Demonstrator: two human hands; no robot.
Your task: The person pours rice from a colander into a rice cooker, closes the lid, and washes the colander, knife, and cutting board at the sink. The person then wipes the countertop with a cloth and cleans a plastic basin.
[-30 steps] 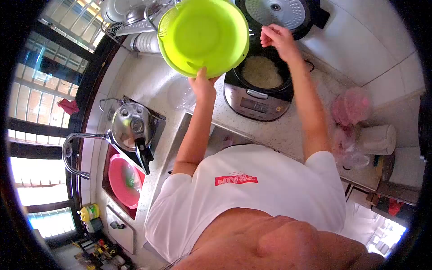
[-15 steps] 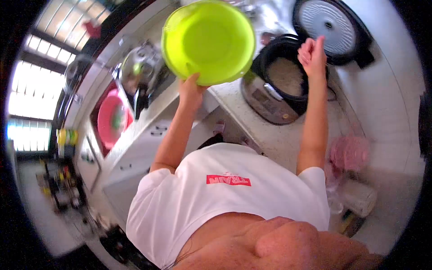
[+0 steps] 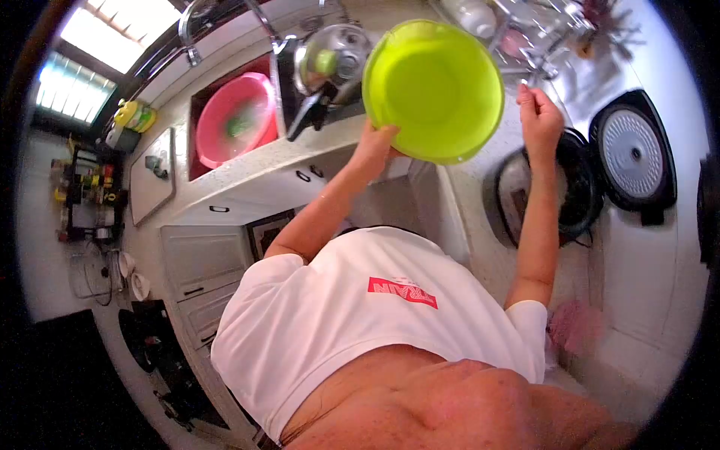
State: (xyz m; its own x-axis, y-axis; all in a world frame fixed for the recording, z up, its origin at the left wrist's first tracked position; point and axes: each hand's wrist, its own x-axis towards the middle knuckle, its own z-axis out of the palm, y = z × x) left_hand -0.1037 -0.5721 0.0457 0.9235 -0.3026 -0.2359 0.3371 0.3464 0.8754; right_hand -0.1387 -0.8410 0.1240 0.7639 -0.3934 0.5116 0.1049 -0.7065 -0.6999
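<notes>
My left hand [image 3: 373, 150] grips the near left rim of a lime-green basin [image 3: 433, 90], thumb over the edge. The basin is held above the counter with its inside facing me, and no contents show in it. My right hand [image 3: 541, 120] is closed with the fingers curled in; nothing shows in it. It is raised between the basin and the open rice cooker [image 3: 517, 196]. My forearm covers part of the cooker. Its lid [image 3: 634, 154] stands open to the right.
A pink basin [image 3: 251, 112] with something green inside sits in the sink. Beside it stands a pot with a glass lid [image 3: 330, 60]. A metal dish rack [image 3: 525, 45] is at the back. A cutting board [image 3: 152, 176] lies to the left, and a pink item [image 3: 576, 328] to the right.
The view has turned, so the sink and rice cooker sit elsewhere in it. My left hand still holds the green basin. My right hand has moved off the cooker's opening toward the dish rack side.
</notes>
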